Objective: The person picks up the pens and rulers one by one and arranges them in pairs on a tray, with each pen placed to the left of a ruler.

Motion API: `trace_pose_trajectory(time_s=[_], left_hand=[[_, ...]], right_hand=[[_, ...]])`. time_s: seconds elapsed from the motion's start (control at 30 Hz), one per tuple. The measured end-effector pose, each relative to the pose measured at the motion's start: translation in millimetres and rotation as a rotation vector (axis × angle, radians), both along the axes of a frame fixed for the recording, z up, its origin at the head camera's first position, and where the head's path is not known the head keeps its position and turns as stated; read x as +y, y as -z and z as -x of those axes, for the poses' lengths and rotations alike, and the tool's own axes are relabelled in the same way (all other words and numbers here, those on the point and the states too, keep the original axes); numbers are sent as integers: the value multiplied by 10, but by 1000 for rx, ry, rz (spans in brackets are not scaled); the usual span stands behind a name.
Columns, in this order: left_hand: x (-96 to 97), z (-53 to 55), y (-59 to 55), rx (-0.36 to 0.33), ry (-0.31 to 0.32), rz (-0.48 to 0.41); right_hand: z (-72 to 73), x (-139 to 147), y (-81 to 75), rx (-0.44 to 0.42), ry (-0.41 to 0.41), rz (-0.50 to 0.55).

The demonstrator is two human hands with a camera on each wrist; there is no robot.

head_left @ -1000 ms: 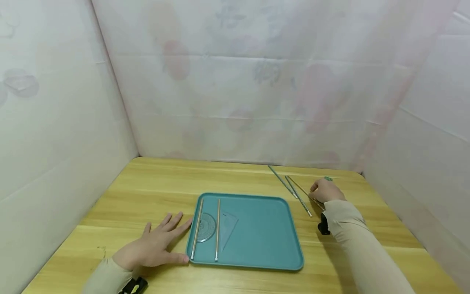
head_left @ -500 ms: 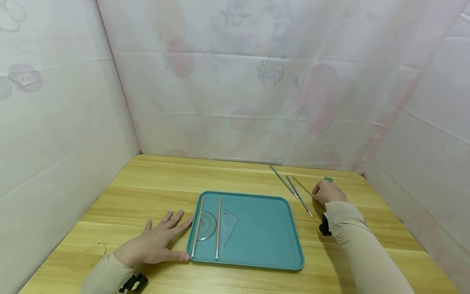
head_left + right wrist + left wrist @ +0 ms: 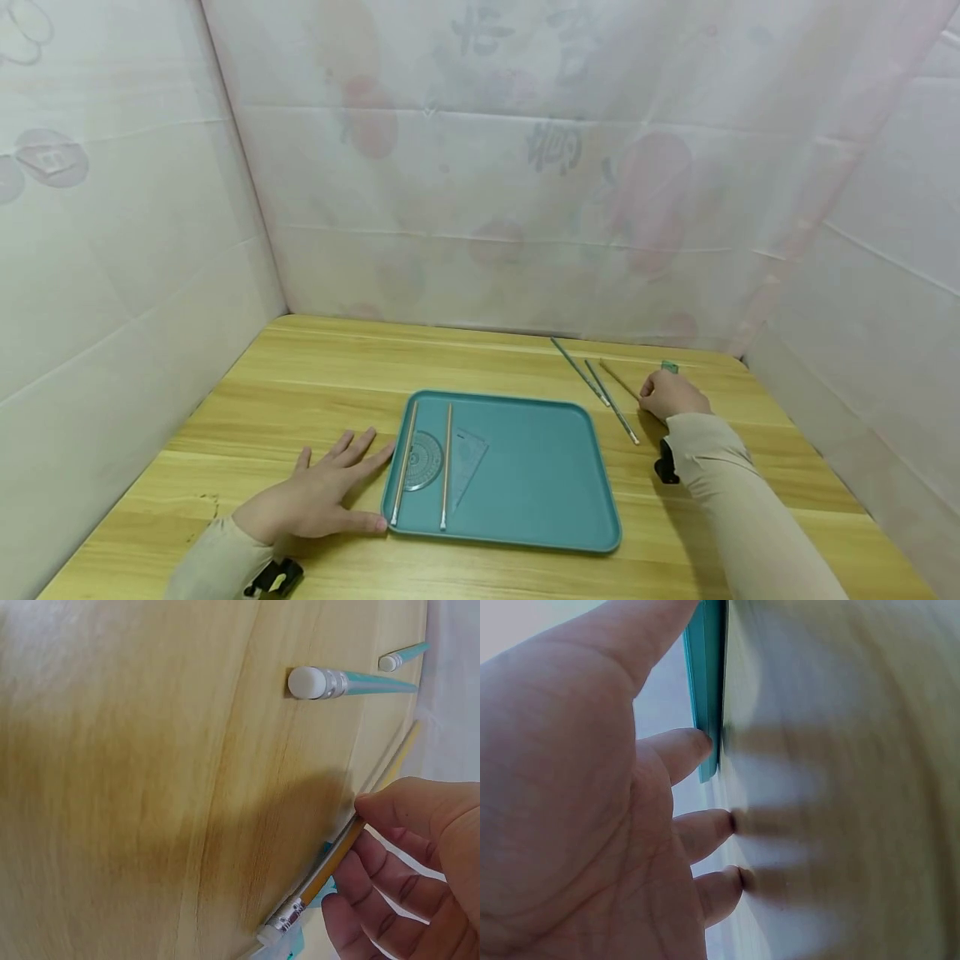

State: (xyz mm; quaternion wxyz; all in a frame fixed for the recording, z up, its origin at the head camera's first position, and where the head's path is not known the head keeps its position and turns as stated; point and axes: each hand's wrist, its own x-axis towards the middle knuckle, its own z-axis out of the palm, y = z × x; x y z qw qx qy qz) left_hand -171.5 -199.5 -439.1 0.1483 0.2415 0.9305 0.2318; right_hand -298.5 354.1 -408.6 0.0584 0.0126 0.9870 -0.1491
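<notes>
In the right wrist view my right hand (image 3: 420, 862) pinches a yellow pencil (image 3: 328, 874) between thumb and fingertips, its white eraser end towards the camera. The pencil lies low and slanting, close over the wooden table. Two teal pencils (image 3: 580, 371) with white erasers lie just left of that hand. My left hand (image 3: 315, 500) rests with spread fingers beside a teal tray (image 3: 536, 479), thumb and index fingertip at its left rim. Inside the tray are a clear protractor (image 3: 426, 460), a clear set square (image 3: 468, 462) and two wooden pencils (image 3: 446, 467), roughly parallel.
A small green thing (image 3: 670, 366) shows just behind my right hand, partly hidden. Light printed cloth (image 3: 480, 167) walls the table (image 3: 330, 358) at the back and both sides. The tray's right part is bare.
The yellow pencil's far end has swung slightly right, away from the teal pencils, with my right hand shifting only a little. My left hand keeps its place at the tray.
</notes>
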Motion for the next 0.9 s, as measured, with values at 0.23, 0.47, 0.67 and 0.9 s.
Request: trace_pose_trajectory(time_s=[0.23,0.47,0.67,0.9], left_hand=[[7,2,5,-5,-3,-7],[10,17,16,2,-5,4],[16,23,11,-1,-6,4],[14,23,15,-1,-8,6]], right_hand=[[-11,-5,-21,12,-6,6],[5,14,-10,15,-35,24],[4,19,-18,14,-47,48],[15,18,0,-8,-37,102]])
